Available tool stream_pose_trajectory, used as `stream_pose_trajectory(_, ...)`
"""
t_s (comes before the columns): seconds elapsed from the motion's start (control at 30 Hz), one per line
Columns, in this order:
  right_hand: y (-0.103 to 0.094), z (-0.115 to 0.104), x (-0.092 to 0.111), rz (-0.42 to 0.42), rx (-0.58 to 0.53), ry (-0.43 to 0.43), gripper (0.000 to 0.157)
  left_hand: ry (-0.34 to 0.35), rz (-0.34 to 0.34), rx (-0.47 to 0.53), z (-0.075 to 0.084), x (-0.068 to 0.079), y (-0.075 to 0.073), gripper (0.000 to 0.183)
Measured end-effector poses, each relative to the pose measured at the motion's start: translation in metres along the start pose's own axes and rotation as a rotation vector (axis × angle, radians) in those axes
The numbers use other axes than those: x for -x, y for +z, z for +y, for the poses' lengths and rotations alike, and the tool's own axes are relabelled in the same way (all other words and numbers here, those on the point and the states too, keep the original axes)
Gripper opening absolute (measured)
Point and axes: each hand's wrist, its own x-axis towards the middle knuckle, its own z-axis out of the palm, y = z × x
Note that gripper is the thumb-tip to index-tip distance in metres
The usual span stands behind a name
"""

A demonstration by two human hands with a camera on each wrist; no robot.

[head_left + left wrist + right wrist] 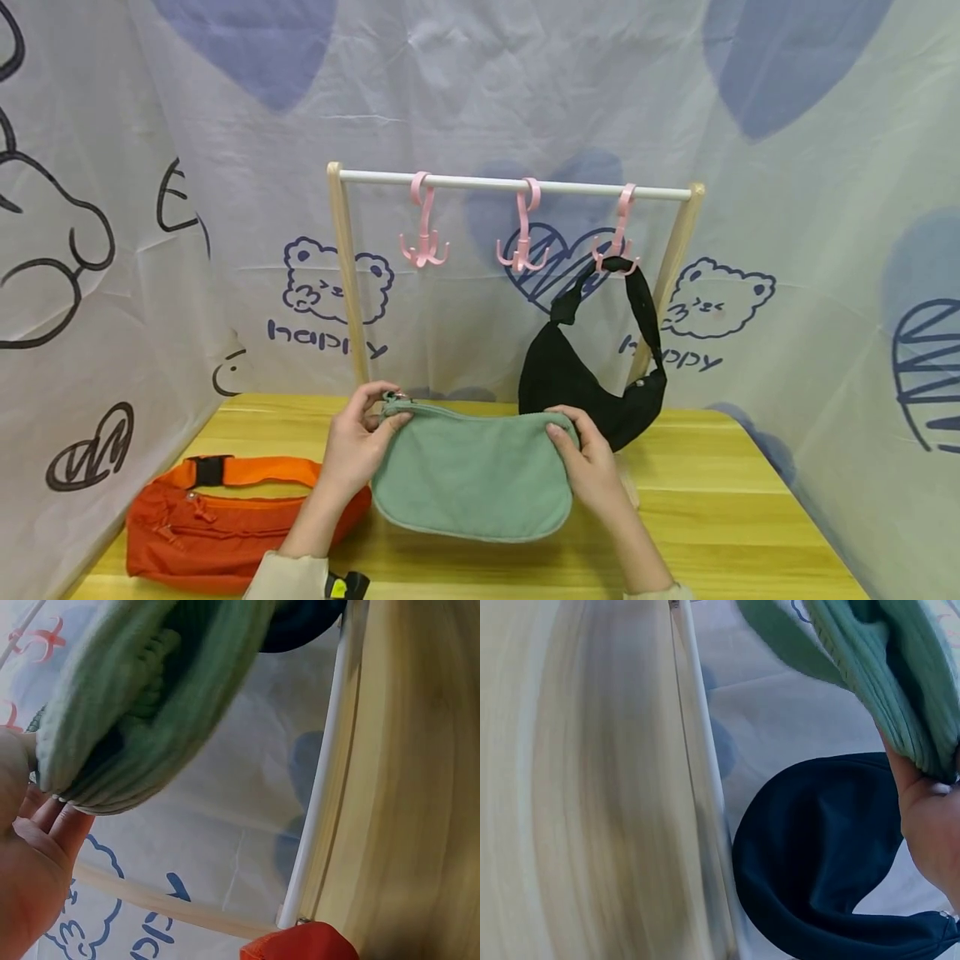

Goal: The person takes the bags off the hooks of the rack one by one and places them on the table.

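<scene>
Green bag [472, 475] is pinched by left hand [360, 442] and right hand [590, 458]. Black bag [553, 375] hangs behind the right grip.

I work in a curtained-off space; whether a home or a studio holds it, I cannot tell. Cartoon-printed fabric sheets [450, 100] hang behind and on both sides of my wood-grain surface [750, 517], where a hook rack [476, 182] stands.
</scene>
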Motion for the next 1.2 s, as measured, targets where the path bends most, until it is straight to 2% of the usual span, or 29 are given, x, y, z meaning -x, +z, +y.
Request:
stream_pose_trajectory(0.17, 0.004, 0.005, -0.003, 0.011, 0.059, 0.074, 0.022, -0.084, -0.038, -0.001, -0.005, -0.002, -0.002, 0.038)
stream_pose_trajectory(0.37, 0.01, 0.014, -0.007, -0.024, 0.128, 0.162, 0.027, -0.176, -0.053, -0.041, -0.017, -0.002, -0.003, 0.041)
stream_pose_trajectory(0.53, 0.014, 0.021, -0.009, -0.078, 0.111, 0.229, 0.028, -0.227, -0.079, -0.075, -0.029, -0.002, -0.004, 0.044)
stream_pose_trajectory(0.83, 0.017, 0.033, -0.007, -0.183, 0.094, 0.321, 0.026, -0.247, -0.126, -0.13, -0.046, 0.002, -0.005, 0.044)
stream_pose_trajectory(1.0, 0.018, 0.038, -0.007, -0.205, 0.127, 0.332, 0.025, -0.262, -0.169, -0.204, -0.051, 0.005, -0.007, 0.042)
stream_pose_trajectory(1.2, 0.02, 0.043, -0.006, -0.229, 0.12, 0.372, 0.027, -0.3, -0.211, -0.236, -0.056, 0.008, -0.01, 0.044)
